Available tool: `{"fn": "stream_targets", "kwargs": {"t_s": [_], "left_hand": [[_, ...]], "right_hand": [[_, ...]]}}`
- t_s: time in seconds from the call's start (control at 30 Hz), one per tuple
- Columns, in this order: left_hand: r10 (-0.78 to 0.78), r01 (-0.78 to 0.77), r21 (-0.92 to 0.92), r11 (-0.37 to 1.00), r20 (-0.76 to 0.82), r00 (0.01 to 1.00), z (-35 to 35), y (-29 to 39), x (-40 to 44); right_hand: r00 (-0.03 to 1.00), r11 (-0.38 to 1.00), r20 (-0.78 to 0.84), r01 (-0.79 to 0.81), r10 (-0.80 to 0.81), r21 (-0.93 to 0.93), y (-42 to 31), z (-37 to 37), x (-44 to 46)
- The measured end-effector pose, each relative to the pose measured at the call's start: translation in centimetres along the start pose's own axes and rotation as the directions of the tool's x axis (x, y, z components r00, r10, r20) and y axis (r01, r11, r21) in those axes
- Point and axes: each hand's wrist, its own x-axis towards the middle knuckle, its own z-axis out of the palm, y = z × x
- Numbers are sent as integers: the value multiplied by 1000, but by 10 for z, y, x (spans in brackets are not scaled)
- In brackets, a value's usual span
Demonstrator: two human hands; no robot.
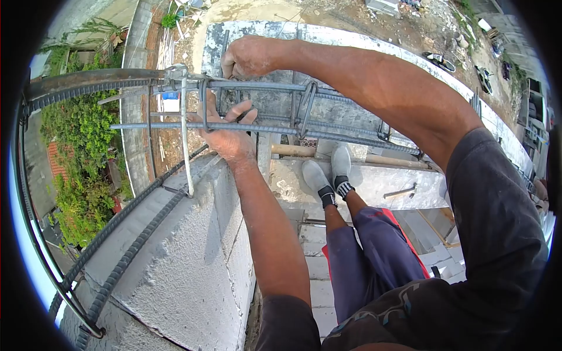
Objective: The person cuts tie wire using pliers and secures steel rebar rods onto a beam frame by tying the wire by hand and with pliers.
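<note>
Here's how things stand from the head view: your right hand (pixel 247 57) is at the upper side of the steel cage (pixel 269 127), beside an upright tie, its fingers curled closed; whether it pinches anything cannot be told. Your left hand (pixel 225 140) is lower down, at the near side of the cage; it is partly open, fingers bent and apart, reaching up between the long bars, with the lower bar crossing in front of it; whether it grips that bar firmly is unclear.

The cage, made of long ribbed bars joined by bent ties, runs across in front of you, above a block wall (pixel 193 245); a pale rod (pixel 186 134) crosses its bars just left of your left hand and reaches down to the ribbed bars (pixel 137 243) along the top of the wall. Beyond the cage lies a weathered concrete slab (pixel 263 36); below it your two grey shoes (pixel 329 169) stand on a pale ledge (pixel 374 181); a round pole (pixel 380 159) runs along behind them, and a hammer-like tool (pixel 400 192) lies on the ledge to their right. Green bushes (pixel 82 134) fill part of the left side, at a lower level.
</note>
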Motion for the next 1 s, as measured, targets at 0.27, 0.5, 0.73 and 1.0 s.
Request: {"fn": "stream_targets", "kwargs": {"t_s": [0.27,0.5,0.73,1.0], "left_hand": [[14,-14,7,1000,-16,1000,-1,-4,0],[56,-63,-65,996,-101,993,5,-10,-2],[154,-157,-25,987,-99,983,5,-18,-7],[220,-223,89,971,51,974,-2,-17,-8]], "right_hand": [[1000,998,6,6,-6,-66,2,1,5],[997,997,-23,-68,67,-29,-6,0,3],[999,998,-12,-48,48,-46,-19,-8,-1],[997,997,-31,-63,65,35,-25,-14,-3]]}}
